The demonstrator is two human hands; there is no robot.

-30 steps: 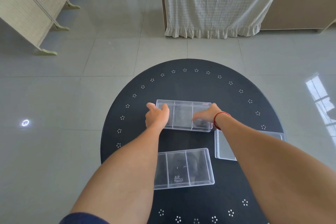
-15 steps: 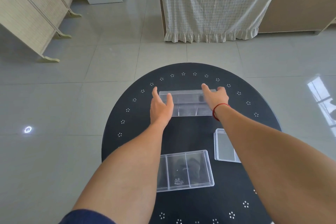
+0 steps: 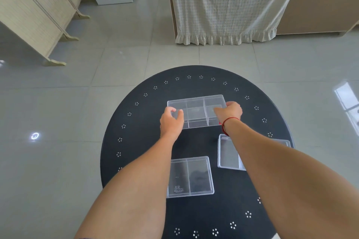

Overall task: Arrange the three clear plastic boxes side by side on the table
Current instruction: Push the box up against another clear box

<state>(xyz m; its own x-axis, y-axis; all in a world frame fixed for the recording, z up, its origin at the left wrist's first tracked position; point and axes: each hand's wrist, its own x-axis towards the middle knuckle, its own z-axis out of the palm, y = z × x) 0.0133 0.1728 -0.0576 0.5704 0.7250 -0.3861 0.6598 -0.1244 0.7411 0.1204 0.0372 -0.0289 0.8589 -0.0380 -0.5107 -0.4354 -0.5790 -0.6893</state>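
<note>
Both hands are gripping the far box: we are curling our left hand (image 3: 172, 120) around its near-left corner and closing our right hand (image 3: 229, 111), the one with the red cord at the wrist (image 3: 226, 125), on its right end. Whether the box is sitting flat on the round black desk (image 3: 136, 141) or is lifted slightly, we cannot tell.

Nearest to us, a clear rectangular plastic box with a small printed label (image 3: 191, 176) is lying flat on the desk, partly hidden by our left forearm. Just beyond it to the right, a second clear plastic box (image 3: 228, 153) is resting near the desk's right edge, mostly covered by our right forearm and turned a different way from the first. Farther out, the third clear plastic box, divided into compartments (image 3: 197, 110), is the one we are holding, well apart from the other two.

We are judging the task to be at an early stage: no two boxes are touching or lined up, so all three need bringing into one row.
</note>
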